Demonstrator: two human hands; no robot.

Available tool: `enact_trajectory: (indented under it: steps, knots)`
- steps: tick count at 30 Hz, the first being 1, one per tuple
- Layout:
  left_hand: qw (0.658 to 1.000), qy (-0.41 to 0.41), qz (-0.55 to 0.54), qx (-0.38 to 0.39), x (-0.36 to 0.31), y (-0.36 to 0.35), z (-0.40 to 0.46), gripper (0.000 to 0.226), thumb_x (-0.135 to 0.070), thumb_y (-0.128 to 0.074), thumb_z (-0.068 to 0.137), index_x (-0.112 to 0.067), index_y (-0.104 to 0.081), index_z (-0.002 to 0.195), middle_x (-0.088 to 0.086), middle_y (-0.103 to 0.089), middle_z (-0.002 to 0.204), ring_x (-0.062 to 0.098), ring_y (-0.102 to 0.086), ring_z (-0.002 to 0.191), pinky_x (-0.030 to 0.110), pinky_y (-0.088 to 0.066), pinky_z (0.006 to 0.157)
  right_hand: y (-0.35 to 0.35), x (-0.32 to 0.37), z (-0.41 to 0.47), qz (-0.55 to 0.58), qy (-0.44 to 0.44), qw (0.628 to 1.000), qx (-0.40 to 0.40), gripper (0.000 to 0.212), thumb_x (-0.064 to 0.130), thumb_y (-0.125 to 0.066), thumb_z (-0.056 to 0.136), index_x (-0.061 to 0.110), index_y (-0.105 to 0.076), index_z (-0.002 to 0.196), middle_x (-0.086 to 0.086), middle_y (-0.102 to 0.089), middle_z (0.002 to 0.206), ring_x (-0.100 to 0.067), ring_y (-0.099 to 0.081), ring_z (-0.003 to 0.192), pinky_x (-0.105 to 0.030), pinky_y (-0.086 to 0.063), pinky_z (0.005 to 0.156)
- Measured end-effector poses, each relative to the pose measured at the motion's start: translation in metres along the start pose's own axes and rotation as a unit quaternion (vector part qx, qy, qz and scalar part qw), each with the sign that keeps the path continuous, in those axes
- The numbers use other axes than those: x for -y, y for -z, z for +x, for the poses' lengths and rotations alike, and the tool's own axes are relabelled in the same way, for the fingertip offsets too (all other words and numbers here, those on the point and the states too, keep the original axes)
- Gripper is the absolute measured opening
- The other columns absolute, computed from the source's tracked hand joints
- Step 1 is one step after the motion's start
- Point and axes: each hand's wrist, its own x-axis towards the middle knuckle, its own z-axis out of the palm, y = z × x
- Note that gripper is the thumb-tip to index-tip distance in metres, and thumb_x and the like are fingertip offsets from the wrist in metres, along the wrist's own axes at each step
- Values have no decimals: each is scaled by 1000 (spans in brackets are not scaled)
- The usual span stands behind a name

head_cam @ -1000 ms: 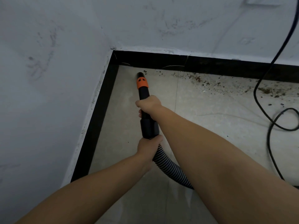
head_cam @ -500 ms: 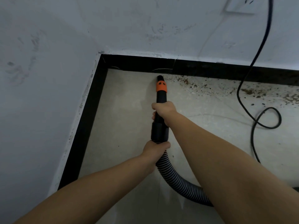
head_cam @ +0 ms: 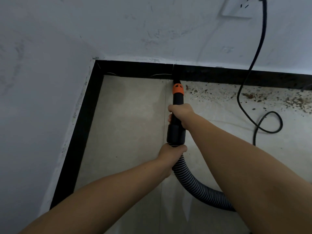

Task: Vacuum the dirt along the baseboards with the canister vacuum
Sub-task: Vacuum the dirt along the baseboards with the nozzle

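A black vacuum nozzle (head_cam: 177, 98) with an orange collar points at the far black baseboard (head_cam: 219, 74), its tip touching the base of it. My right hand (head_cam: 180, 114) grips the nozzle tube just behind the collar. My left hand (head_cam: 172, 152) holds the end of the ribbed grey hose (head_cam: 194, 184), which curves off to the right under my right arm. Brown dirt (head_cam: 253, 96) lies scattered on the floor along the baseboard to the right of the nozzle. The canister itself is out of view.
A black power cord (head_cam: 258, 53) hangs from a wall socket (head_cam: 236, 9) and loops on the floor at the right. A second black baseboard (head_cam: 79, 132) runs along the left wall to the corner. The floor is pale tile.
The nozzle has moved right along the far baseboard, away from the corner, and its tip now reaches the edge of the dirt. Both hands keep their grip.
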Motion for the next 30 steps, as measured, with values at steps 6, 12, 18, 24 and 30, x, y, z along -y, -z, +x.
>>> enact_trajectory:
  steps: [6, 12, 18, 24, 30]
  knots:
    - [999, 3, -25, -21, 2, 18, 9, 11, -11, -59, 84, -16, -50, 78, 4, -51, 75, 23, -53, 81, 34, -46, 77, -29, 4, 3, -33, 14, 999, 20, 19, 3, -57, 85, 3, -44, 100, -10, -51, 64, -20, -50, 47, -27, -46, 46]
    - [997, 3, -64, -41, 7, 37, 17, 8, -12, -60, 84, -11, -55, 90, 4, -53, 78, 20, -54, 76, 32, -47, 75, -57, 5, 3, -58, 26, 997, 38, 18, 5, -57, 86, 3, -45, 100, -10, -52, 65, -20, -50, 47, -26, -46, 45]
    - [992, 8, -98, -74, 10, 59, 25, 35, -20, -67, 81, -6, -62, 113, 16, -66, 110, 30, -63, 101, 42, -53, 92, -92, 9, 3, -83, 42, 993, 69, 17, 5, -56, 87, 4, -44, 100, -10, -53, 69, -19, -51, 48, -25, -48, 45]
    - [988, 1, -121, -96, 10, 80, 33, 18, -18, -64, 82, -7, -60, 96, 11, -61, 89, 24, -59, 80, 36, -52, 77, -125, 13, 2, -118, 58, 985, 110, 19, 7, -56, 87, 4, -45, 103, -9, -54, 68, -18, -52, 50, -25, -48, 46]
    - [982, 7, -166, -91, 5, 91, 28, 20, -14, -60, 88, -16, -51, 70, 2, -50, 64, 13, -47, 55, 20, -40, 44, -148, 22, -5, -188, 71, 968, 151, 18, 7, -55, 88, 4, -44, 102, -11, -55, 70, -18, -53, 50, -26, -48, 46]
